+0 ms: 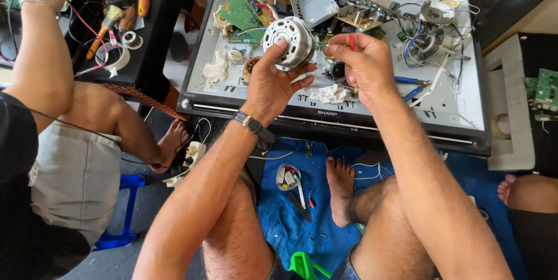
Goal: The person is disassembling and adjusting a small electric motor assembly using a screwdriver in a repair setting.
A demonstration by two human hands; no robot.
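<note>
1. Left hand has its grip wrapped around a small electric motor, silver housing with copper windings showing, held up in the air over the flat-screen TV back panel that's basically doing duty as a tray.
2. Right hand is just beside the motor, fingers pinched shut on a thin red-handled tool; can't make out the tip.
3. The panel is cluttered: green circuit boards, a perforated metal shield box, a coil of wires, blue-handled pliers and crumpled white tissue.
4. On the left, another person's arm reaches over a black bench with screwdrivers and a roll of white tape.
5. Blue cloth on the floor under the bare feet.
</note>
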